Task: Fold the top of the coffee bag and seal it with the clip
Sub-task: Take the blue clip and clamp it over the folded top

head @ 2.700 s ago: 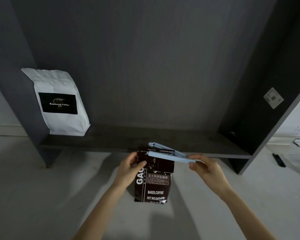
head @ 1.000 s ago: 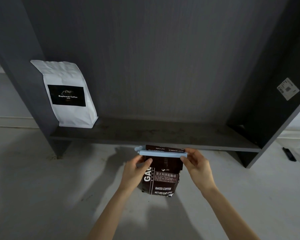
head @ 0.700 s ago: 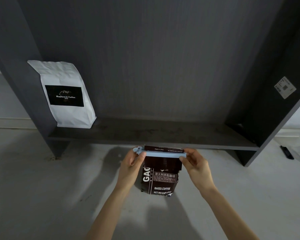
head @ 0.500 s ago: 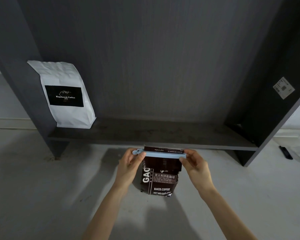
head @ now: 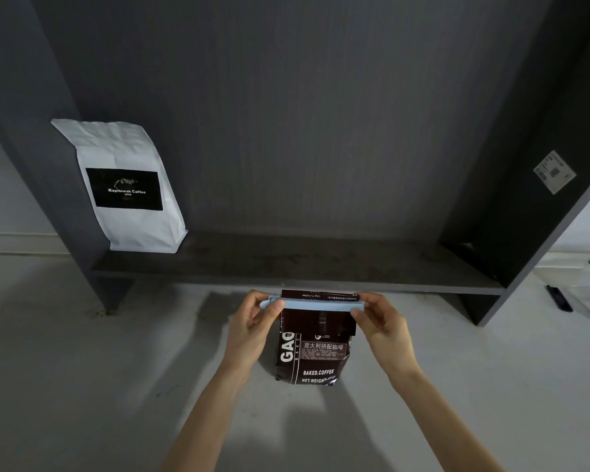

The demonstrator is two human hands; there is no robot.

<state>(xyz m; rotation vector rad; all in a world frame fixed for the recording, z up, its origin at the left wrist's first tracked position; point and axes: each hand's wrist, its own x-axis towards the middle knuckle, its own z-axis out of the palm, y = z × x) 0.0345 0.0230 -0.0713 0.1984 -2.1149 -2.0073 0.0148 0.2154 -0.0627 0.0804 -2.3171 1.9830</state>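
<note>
A dark brown coffee bag [head: 312, 356] with white lettering stands upright on the pale floor in front of a shelf. Its top is folded over. A long light-blue clip [head: 317, 304] lies closed across the fold, level from left to right. My left hand [head: 252, 321] pinches the clip's left end between thumb and fingers. My right hand [head: 380, 321] pinches its right end the same way. A narrow strip of the folded top shows above the clip.
A dark grey shelf unit stands behind, its low board [head: 286, 264] just beyond the bag. A white coffee bag [head: 126, 185] with a black label leans at the board's left end. A small black object [head: 559, 299] lies on the floor at far right.
The clip was open at an angle over the fold, held by my right hand. It is now closed flat, and my left hand has moved from the bag's side to the clip's left end.
</note>
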